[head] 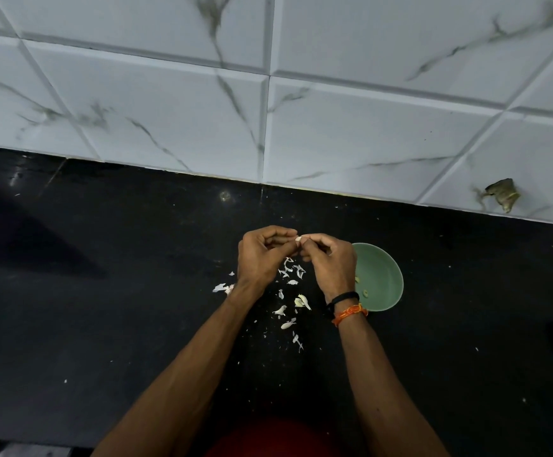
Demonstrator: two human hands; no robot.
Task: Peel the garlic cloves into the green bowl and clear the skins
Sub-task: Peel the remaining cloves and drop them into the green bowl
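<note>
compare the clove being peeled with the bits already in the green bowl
The garlic clove is held above the black counter, pinched between the left hand and right hand; the peeled pieces lie loose inside the green bowl. The clove looks white, the pieces yellowish. Both are small and pale.

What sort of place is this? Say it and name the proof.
Most likely a home kitchen: a black stone countertop against a white marble-look tiled wall, with garlic skins scattered beside a green bowl.
</note>
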